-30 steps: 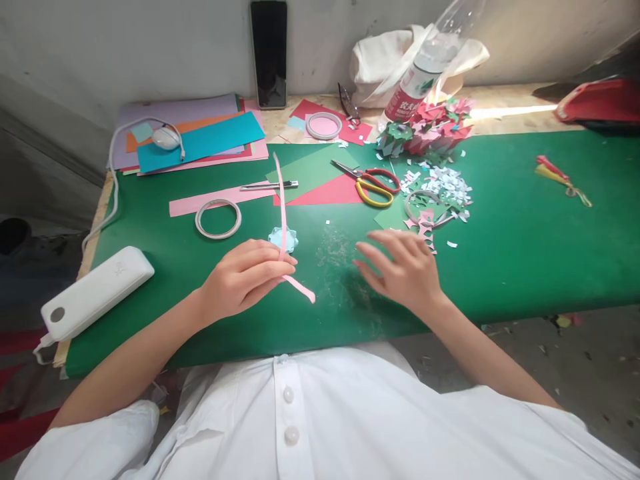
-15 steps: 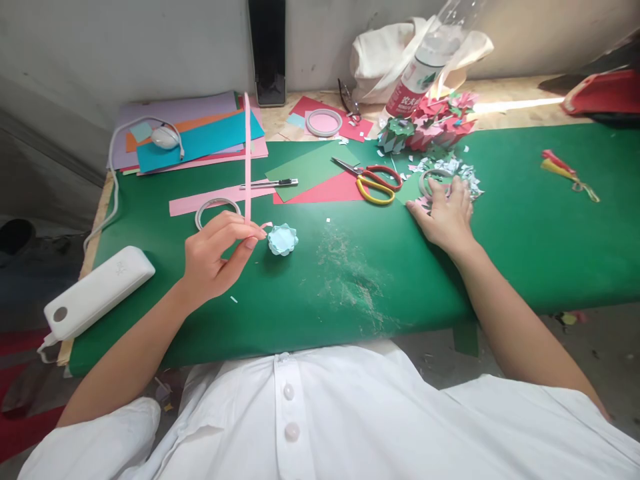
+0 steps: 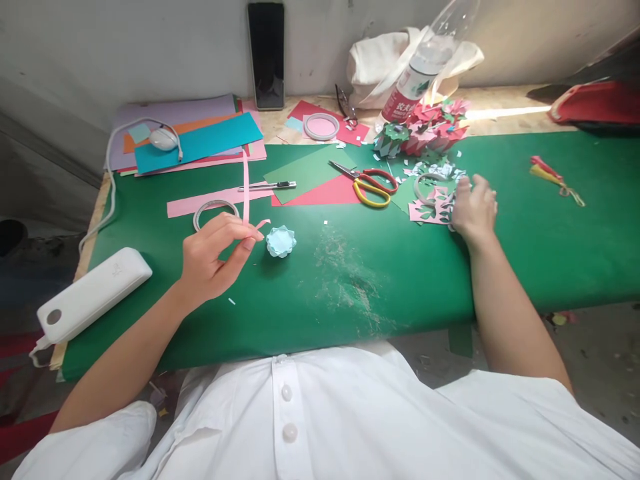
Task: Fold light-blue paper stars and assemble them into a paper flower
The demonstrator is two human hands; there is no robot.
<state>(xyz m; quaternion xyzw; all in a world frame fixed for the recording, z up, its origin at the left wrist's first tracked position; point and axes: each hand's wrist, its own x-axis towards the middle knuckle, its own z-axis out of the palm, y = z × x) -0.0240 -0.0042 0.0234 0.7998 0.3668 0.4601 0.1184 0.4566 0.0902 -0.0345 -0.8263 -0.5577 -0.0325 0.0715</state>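
Note:
Between the thumb and fingertips of my left hand is a narrow pink paper strip, standing upright with a short curled end at the fingertips. Just right of those fingertips a small light-blue scalloped paper piece sits on the green mat. My right hand reaches down at the right edge of the paper scraps, fingers bent and somewhat apart, with no held thing visible. Beside it lie a pink paper with leaf-shaped cutouts and a tape roll. What is under the right palm is hidden.
Scissors and a utility knife lie mid-mat on coloured paper. Another tape roll is behind my left hand. A bottle and folded paper flowers stand at the back; a white power bank lies left.
My right hand has slid right off the tape roll and pink cutout paper, uncovering them. The strip's upper end has dropped lower, still in my left hand.

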